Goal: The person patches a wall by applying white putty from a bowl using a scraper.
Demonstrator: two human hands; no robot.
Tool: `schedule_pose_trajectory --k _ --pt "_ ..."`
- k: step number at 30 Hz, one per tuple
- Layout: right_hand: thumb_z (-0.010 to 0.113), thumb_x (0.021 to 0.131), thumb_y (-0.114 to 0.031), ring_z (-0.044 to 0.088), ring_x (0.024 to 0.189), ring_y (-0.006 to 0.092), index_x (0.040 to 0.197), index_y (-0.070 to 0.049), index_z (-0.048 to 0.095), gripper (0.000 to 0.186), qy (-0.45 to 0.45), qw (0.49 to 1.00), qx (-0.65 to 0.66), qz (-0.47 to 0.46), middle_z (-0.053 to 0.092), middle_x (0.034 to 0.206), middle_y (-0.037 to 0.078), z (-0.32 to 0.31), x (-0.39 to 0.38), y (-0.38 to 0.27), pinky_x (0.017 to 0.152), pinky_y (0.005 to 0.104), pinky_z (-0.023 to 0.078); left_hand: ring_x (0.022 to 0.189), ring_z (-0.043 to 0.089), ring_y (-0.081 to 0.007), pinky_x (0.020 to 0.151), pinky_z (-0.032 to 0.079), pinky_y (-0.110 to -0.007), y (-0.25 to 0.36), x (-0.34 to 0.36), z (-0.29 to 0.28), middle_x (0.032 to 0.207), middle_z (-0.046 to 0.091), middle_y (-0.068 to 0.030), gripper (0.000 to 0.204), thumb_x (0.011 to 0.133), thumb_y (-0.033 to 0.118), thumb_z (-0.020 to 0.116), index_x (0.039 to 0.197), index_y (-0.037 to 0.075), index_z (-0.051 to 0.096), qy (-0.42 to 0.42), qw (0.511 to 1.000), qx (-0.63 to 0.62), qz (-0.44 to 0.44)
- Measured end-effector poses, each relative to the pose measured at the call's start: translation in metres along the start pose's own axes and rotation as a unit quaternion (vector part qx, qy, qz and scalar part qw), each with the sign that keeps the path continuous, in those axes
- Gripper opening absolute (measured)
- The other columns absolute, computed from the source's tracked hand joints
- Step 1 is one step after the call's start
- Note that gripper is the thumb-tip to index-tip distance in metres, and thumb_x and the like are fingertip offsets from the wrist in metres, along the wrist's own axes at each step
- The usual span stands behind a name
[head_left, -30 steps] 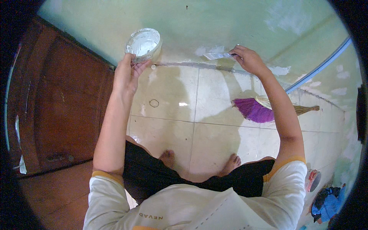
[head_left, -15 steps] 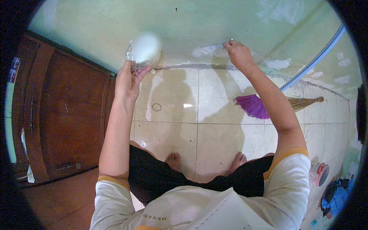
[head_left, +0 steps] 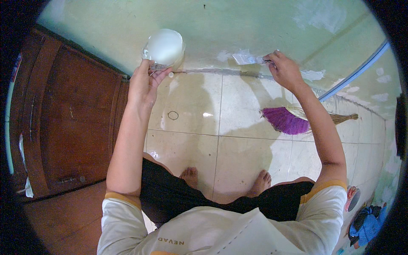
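Note:
My left hand (head_left: 146, 80) is closed around the near edge of a round tub (head_left: 165, 47), which has a white, smooth-looking top and shiny clear sides. It is held up in front of the green wall (head_left: 238, 25). Further right, my right hand (head_left: 285, 70) grips a putty knife (head_left: 248, 59) by its handle. The flat blade points left and lies close to the lower wall, beside a whitish smear. Whether the blade touches the wall, I cannot tell.
A purple-bristled broom (head_left: 285, 120) lies on the tiled floor (head_left: 182, 144), below my right forearm. Brown wooden furniture (head_left: 80, 114) stands at the left. A blue-grey pipe (head_left: 357, 70) slants along the right. A small bucket (head_left: 352, 199) and blue cloth (head_left: 366, 225) sit at the lower right.
My right hand has shifted right and slightly nearer with the putty knife, whose blade now shows more plainly. My left hand keeps hold of the tub, and the view has shifted a little.

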State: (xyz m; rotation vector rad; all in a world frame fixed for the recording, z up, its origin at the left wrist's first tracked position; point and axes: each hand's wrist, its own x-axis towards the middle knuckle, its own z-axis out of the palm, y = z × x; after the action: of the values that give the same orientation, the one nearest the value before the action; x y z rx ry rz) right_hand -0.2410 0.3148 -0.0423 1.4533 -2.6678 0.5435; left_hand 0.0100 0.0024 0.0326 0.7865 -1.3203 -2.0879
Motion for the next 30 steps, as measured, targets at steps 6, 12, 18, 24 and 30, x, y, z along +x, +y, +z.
schedule_pose_trajectory --k 6,12,18,24,30 --pt "0.063 0.088 -0.032 0.066 0.092 0.0385 0.104 -0.004 0.068 0.033 -0.082 0.972 0.190 0.111 0.069 0.096 0.021 0.055 -0.001 0.017 0.084 0.0444 0.051 0.105 0.059 -0.0335 0.094 0.056 -0.043 -0.006 0.004 0.001 0.120 0.053 -0.0210 0.029 0.097 0.012 0.046 0.118 -0.009 0.047 0.013 1.000 0.006 -0.018" --pt "0.064 0.085 -0.034 0.065 0.091 0.0409 0.099 0.001 0.068 0.038 -0.028 0.976 0.187 0.111 0.068 0.097 0.024 0.074 0.027 0.007 0.083 0.0449 0.051 0.096 0.061 -0.0302 0.086 0.060 -0.042 -0.003 0.002 0.000 0.109 0.052 -0.0209 0.029 0.094 0.008 0.047 0.114 -0.013 0.044 -0.011 1.000 0.002 0.000" --pt "0.064 0.084 -0.035 0.066 0.090 0.0412 0.098 0.000 0.069 0.038 0.007 0.975 0.185 0.120 0.068 0.096 0.024 0.074 0.045 0.016 0.082 0.0459 0.052 0.096 0.061 -0.0294 0.087 0.060 -0.042 -0.001 -0.003 0.004 0.109 0.054 -0.0211 0.029 0.093 0.008 0.048 0.113 -0.012 0.046 -0.007 1.000 0.008 0.003" --pt "0.066 0.082 -0.039 0.066 0.088 0.0391 0.097 -0.001 0.069 0.041 0.054 0.977 0.164 0.123 0.069 0.094 0.023 0.032 0.056 0.043 0.080 0.0450 0.052 0.095 0.061 -0.0281 0.087 0.059 -0.040 -0.004 -0.004 0.006 0.109 0.056 -0.0204 0.026 0.093 0.008 0.048 0.110 -0.010 0.049 -0.030 1.000 -0.001 0.004" --pt "0.067 0.081 -0.039 0.067 0.086 0.0364 0.097 -0.001 0.069 0.041 0.024 0.986 0.155 0.057 0.069 0.093 0.021 0.002 0.053 0.030 0.078 0.0431 0.052 0.095 0.062 -0.0284 0.085 0.060 -0.041 0.001 -0.008 0.003 0.109 0.056 -0.0206 0.026 0.093 0.008 0.049 0.111 -0.011 0.048 -0.004 1.000 0.000 0.003"
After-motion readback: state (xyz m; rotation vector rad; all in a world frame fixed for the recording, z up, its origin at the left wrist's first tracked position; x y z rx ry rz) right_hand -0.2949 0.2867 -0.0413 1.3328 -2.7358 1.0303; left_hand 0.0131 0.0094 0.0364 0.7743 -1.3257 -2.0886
